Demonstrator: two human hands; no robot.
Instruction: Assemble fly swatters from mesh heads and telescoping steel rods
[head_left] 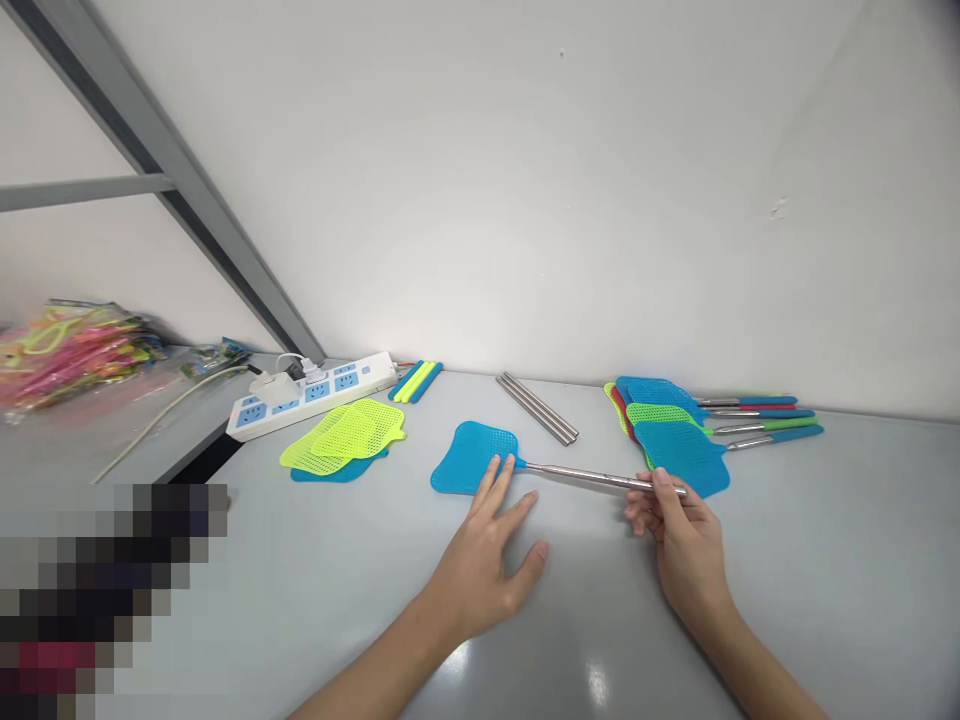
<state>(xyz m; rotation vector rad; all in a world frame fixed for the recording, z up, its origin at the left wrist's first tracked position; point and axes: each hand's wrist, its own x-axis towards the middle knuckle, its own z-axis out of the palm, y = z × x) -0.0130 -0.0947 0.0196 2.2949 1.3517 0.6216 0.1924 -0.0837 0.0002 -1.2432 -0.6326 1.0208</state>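
Observation:
In front of me a blue fly swatter head (pixel 471 456) lies flat, joined to a metal telescopic rod (pixel 585 474). My left hand (pixel 491 545) rests with two fingertips on the head's edge near the rod; its fingers are spread. The far end of the rod is pinched between thumb and fingers of my right hand (pixel 686 545). No coloured grip covers that end. Right behind this hand lies a pile of fly swatters (pixel 679 450) in blue, green, red and yellow, with rods and coloured handles pointing right.
Left of centre lie loose yellow swatter heads (pixel 349 437) over a blue one (pixel 337 470). Behind them are a white power strip (pixel 311 400) with plugs and several blue and yellow grips (pixel 416 382). Bare metal rods (pixel 538 408) lie near the wall. Bagged colourful items (pixel 75 350) sit far left.

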